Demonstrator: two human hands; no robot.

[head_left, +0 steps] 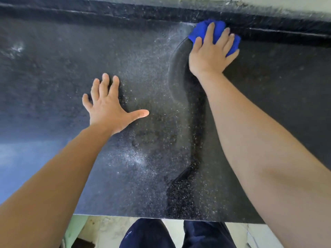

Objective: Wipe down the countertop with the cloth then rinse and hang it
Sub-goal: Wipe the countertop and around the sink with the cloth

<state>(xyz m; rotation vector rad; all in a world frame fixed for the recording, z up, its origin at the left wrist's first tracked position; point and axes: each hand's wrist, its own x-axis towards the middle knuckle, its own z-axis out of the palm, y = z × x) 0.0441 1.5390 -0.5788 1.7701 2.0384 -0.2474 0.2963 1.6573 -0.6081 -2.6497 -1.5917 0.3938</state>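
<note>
Our right hand (211, 56) is flat on the blue cloth (215, 30), fingers straight and spread, pressing it onto the countertop (53, 72) against the raised back edge (107, 12). The cloth is bunched under palm and fingertips. Our left hand (105, 108) is splayed flat on the counter, holding nothing, well left of the cloth. A darker streak (197, 122) runs beside the right forearm

Countertop (53, 68) speckled dark stone, glossy; cloth (217, 26) soft blue fabric
</note>
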